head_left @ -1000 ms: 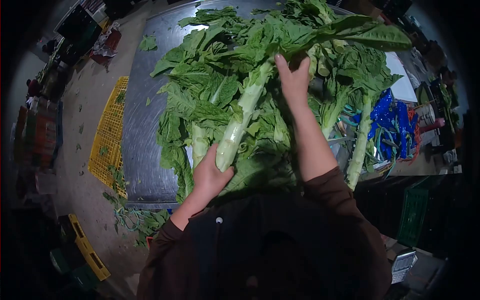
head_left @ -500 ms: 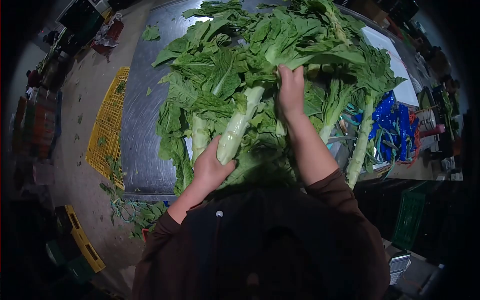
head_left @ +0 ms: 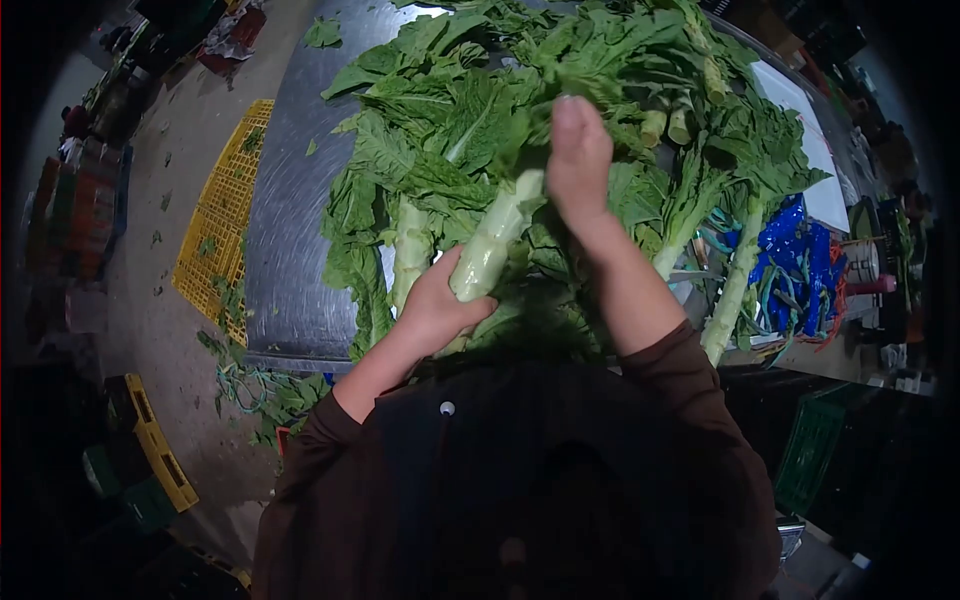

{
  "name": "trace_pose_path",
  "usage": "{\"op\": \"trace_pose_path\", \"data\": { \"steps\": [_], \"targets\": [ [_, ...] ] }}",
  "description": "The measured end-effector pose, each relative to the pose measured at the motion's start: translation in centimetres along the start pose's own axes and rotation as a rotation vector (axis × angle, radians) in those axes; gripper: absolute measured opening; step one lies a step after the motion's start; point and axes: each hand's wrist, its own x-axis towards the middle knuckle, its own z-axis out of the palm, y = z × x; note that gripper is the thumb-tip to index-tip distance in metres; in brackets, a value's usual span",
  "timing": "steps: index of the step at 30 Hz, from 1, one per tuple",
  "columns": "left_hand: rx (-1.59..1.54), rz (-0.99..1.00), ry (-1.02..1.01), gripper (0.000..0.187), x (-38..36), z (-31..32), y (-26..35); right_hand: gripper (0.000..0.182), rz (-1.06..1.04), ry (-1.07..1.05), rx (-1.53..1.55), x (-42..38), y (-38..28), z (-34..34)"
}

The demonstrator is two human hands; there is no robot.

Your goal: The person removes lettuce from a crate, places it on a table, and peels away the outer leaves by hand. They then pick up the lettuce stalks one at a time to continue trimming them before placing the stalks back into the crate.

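My left hand (head_left: 446, 306) is wrapped round the lower end of a thick pale green stalk (head_left: 490, 243), which slants up and to the right. Beside the stalk's leafy top, my right hand (head_left: 580, 160) has its fingers bent together at some leaves; blur hides what is between them. Broad green leaves (head_left: 480, 115) spread around both hands. Another pale stalk (head_left: 411, 248) lies just left of the held one, and a longer stalk (head_left: 738, 280) lies at the right.
The leaves cover much of a metal table (head_left: 300, 220). Blue plastic (head_left: 795, 255) with tangled strings and a white board (head_left: 805, 140) are on the right. A yellow crate (head_left: 222, 225) stands left of the table; leaf scraps (head_left: 285, 400) lie below.
My right hand has risen slightly at the stalk's top, where leaves now look blurred. My left hand still holds the stalk. The whole view has shifted a little.
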Motion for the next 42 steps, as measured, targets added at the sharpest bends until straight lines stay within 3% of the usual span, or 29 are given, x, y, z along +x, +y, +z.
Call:
{"op": "trace_pose_path", "data": {
  "steps": [2,4,6,8,9,10,11,14,17,18,20,22,23,24,25,26,27,29,31,32,34,35,36,37,38,39,40,41,42],
  "targets": [
    [-0.024,0.003,0.021,0.068,0.6,0.2,-0.7,0.034,0.034,-0.122,0.071,-1.2,-1.0,-0.2],
    [-0.050,0.003,0.047,0.068,0.7,0.1,-1.1,0.036,0.180,0.103,0.011,-0.4,-1.8,-2.0],
    [0.186,0.071,0.223,0.067,0.6,-0.2,-1.2,0.032,0.283,0.035,0.022,1.0,1.9,-4.0],
    [0.260,0.058,0.263,0.067,0.5,-0.4,-0.7,0.041,-0.272,-0.015,-0.829,1.4,2.5,-4.6],
    [0.331,0.047,0.293,0.068,0.5,-0.2,-0.5,0.058,-0.214,-0.184,-0.688,0.6,1.8,-3.5],
    [0.465,0.138,0.416,0.068,0.9,0.2,-2.3,0.062,-0.274,-0.225,-0.722,-0.4,0.9,-2.1],
    [0.438,0.112,0.378,0.067,0.9,0.3,-1.5,0.066,-0.330,-0.259,-0.774,-1.0,0.2,-0.7],
    [0.337,0.125,0.316,0.066,1.1,0.3,-0.9,0.030,-0.545,-0.303,-0.733,-2.3,2.1,1.6],
    [0.291,0.147,0.296,0.064,0.8,0.3,-0.6,0.023,-0.514,-0.229,-0.516,-3.7,2.5,2.3],
    [0.291,0.150,0.293,0.064,0.9,0.2,-0.1,0.022,-0.395,-0.163,-0.387,-3.6,2.2,2.3],
    [0.181,-0.141,0.054,0.062,0.8,-0.3,1.1,0.023,-0.211,-0.086,-0.121,-3.5,1.8,2.4],
    [-0.303,-0.100,0.046,0.058,1.3,-0.1,-0.3,0.030,0.136,-0.115,0.210,-3.9,-0.1,1.6],
    [-0.441,-0.121,0.050,0.054,1.3,-0.1,-1.1,0.034,0.147,-0.103,0.258,-3.8,-0.6,0.7],
    [-0.526,-0.139,-0.005,0.054,1.2,-0.4,-0.7,0.034,0.290,0.011,0.222,-3.3,-2.8,-0.3],
    [-0.612,-0.155,-0.050,0.054,1.0,-0.8,-0.4,0.035,0.345,-0.019,0.107,-2.6,-2.0,-2.2],
    [-0.641,-0.186,-0.077,0.053,0.9,-1.4,-0.5,0.037,0.162,0.065,0.086,-2.0,-0.1,-3.4],
    [-0.696,-0.147,-0.108,0.052,0.8,-1.8,-0.7,0.035,0.157,0.093,-0.129,-1.3,1.8,-5.6],
    [-0.767,-0.089,-0.146,0.050,0.7,-2.3,-0.7,0.029,0.294,-0.248,-0.829,-0.5,5.7,-9.5],
    [-0.775,-0.062,-0.130,0.051,0.4,-2.6,-0.5,0.036,-0.308,-0.014,-1.391,-1.5,4.8,-10.1],
    [-0.787,-0.047,-0.147,0.051,0.5,-2.7,-0.3,0.046,-0.191,-0.043,-1.335,-1.4,4.0,-9.9],
    [-0.735,-0.042,-0.139,0.054,0.3,-2.8,0.5,0.043,0.089,-0.134,-0.868,-1.0,2.1,-8.4],
    [-0.514,0.037,-0.038,0.056,0.3,-2.6,0.9,0.043,0.356,-0.229,-0.225,-1.1,1.6,-7.2],
    [-0.292,0.116,0.062,0.058,0.4,-2.3,1.2,0.043,0.435,-0.273,-0.013,-1.3,0.9,-5.8],
    [-0.292,0.122,0.062,0.058,0.4,-1.9,1.3,0.042,0.510,-0.318,0.200,-1.5,0.2,-4.3],
    [-0.056,0.199,0.183,0.060,0.3,-1.4,1.5,0.046,0.505,-0.236,0.211,-2.2,0.3,-2.8],
    [0.181,0.272,0.303,0.062,0.1,-1.1,1.6,0.044,0.388,-0.213,0.027,-2.4,-1.3,-1.6],
    [0.178,0.273,0.306,0.062,0.0,-0.8,1.6,0.045,0.269,-0.189,-0.155,-2.4,-2.6,-1.0],
    [0.300,0.284,0.365,0.061,-0.1,-0.6,1.6,0.044,0.387,-0.412,-0.558,-2.3,-2.5,-1.6],
    [0.422,0.294,0.425,0.061,-0.1,-0.5,1.6,0.044,0.382,-0.416,-0.562,-2.5,-2.8,-1.5]
  ]
}}
